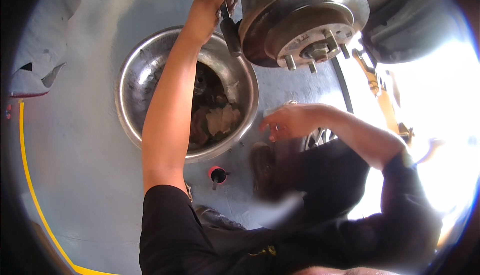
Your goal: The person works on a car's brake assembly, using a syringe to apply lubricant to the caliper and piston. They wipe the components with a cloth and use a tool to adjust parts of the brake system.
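At the top, my left hand is closed around a dark piece with a thick cylindrical end; its exact kind is not clear. This piece is right beside the left edge of a brake disc, whose hub has several bare wheel studs. Lower and to the right, my right hand hangs with loosely bent fingers apart, and nothing shows in them. Under my left forearm stands a wide steel basin with dark liquid and several soaked parts in it, partly hidden by the arm.
A small red cup with a dark handle sticking out stands on the grey floor below the basin. Metal items lie partly hidden behind my right forearm. A yellow line runs along the left. Dark bodywork overhangs the upper right.
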Demonstrator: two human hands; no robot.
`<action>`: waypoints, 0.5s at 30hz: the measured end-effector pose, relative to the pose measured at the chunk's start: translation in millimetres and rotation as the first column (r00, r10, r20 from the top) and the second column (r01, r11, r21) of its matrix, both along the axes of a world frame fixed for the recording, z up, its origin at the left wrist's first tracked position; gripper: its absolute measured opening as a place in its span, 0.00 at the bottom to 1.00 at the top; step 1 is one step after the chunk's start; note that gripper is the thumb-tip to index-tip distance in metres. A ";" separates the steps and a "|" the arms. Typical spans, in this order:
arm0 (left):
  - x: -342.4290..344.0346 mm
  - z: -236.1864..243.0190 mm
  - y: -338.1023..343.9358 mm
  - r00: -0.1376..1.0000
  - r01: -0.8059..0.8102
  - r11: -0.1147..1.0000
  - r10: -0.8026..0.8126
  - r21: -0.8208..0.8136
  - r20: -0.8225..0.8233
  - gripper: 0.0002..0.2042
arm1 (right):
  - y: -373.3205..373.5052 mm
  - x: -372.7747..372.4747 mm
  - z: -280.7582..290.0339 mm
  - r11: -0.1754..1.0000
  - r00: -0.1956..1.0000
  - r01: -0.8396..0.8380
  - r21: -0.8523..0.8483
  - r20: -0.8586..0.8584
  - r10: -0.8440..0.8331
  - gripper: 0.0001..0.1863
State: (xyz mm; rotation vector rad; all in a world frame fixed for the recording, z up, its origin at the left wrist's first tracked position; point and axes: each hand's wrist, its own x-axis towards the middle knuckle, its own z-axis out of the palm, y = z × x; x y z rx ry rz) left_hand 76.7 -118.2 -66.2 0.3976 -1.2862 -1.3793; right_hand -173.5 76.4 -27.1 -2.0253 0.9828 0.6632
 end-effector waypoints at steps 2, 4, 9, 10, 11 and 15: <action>-1.6 3.8 8.1 0.999 -0.018 1.000 0.018 -0.017 0.026 0.16 | 2.0 2.8 1.7 1.000 1.000 0.012 -0.007 0.012 -0.012 0.22; 1.5 3.3 23.3 0.991 -0.054 0.985 0.073 -0.165 0.114 0.17 | 0.3 9.1 6.3 0.999 0.999 0.025 0.047 -0.026 -0.024 0.23; 3.7 -0.8 29.0 0.979 -0.138 0.964 0.168 -0.229 0.115 0.19 | -3.2 12.4 13.7 0.995 0.998 0.066 0.078 -0.012 -0.066 0.23; 4.1 0.5 22.3 0.978 -0.119 0.975 0.148 -0.189 0.144 0.19 | -3.2 9.1 11.6 0.997 0.998 0.064 0.047 -0.015 -0.064 0.22; 4.5 3.5 14.3 0.977 -0.099 0.983 0.125 -0.154 0.173 0.18 | -3.8 6.3 9.0 0.998 0.998 0.062 0.016 -0.019 -0.061 0.22; 9.4 7.7 7.1 0.971 -0.045 0.990 0.074 -0.133 0.227 0.16 | -8.3 0.2 -4.5 0.999 0.999 0.024 0.047 -0.023 -0.023 0.22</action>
